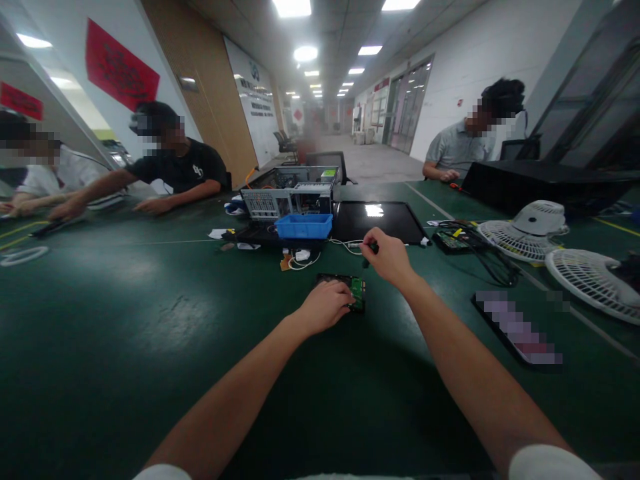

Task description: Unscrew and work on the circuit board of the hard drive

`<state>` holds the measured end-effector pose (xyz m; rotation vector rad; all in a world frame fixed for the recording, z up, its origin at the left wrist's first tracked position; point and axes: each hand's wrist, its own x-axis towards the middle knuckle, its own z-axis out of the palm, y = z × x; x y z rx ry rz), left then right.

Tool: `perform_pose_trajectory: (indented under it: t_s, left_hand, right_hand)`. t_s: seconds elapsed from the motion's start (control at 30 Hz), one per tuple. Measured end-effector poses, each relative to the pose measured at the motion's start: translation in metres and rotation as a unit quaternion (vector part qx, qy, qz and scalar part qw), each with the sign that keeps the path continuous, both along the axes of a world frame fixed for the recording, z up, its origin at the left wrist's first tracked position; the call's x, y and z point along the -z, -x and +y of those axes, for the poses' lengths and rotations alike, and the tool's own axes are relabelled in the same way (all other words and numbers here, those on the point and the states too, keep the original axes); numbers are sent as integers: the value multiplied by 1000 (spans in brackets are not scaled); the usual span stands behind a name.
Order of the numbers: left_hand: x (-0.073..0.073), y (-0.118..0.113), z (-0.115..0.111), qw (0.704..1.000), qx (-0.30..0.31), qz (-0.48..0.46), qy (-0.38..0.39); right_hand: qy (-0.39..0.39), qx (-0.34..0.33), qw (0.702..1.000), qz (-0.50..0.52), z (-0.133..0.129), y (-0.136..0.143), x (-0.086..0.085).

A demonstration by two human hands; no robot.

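A hard drive with a green circuit board (358,291) lies on the green table in front of me. My left hand (326,307) rests over its left part, fingers bent onto it and covering much of it. Above the drive's right edge, my right hand (387,255) pinches a dark screwdriver (367,261), whose lower end points down towards the board. Whether the tip touches the drive is too small to tell.
Beyond the drive are a blue tray (304,227), an open computer case (287,193), a flat black panel (383,223) and cables. On the right lie white fan parts (520,233), another circuit board (453,241) and a phone-like device (515,330). Other people sit around the table.
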<state>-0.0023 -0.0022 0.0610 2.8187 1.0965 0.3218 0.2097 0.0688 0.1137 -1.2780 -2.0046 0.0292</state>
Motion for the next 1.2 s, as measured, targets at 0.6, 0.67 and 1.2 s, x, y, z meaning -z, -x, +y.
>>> perform_pose_trajectory:
  t_s: [0.6, 0.67, 1.2]
  left_hand:
    - [3, 1, 1, 1000, 0, -15, -10]
    - [3, 1, 1, 1000, 0, -15, -15]
    - [3, 1, 1, 1000, -1, -17, -22]
  right_hand:
    - [54, -64, 989, -124, -9, -1, -5]
    - [52, -40, 989, -136, -9, 0, -5]
    - [54, -32, 983, -170, -13, 3, -7]
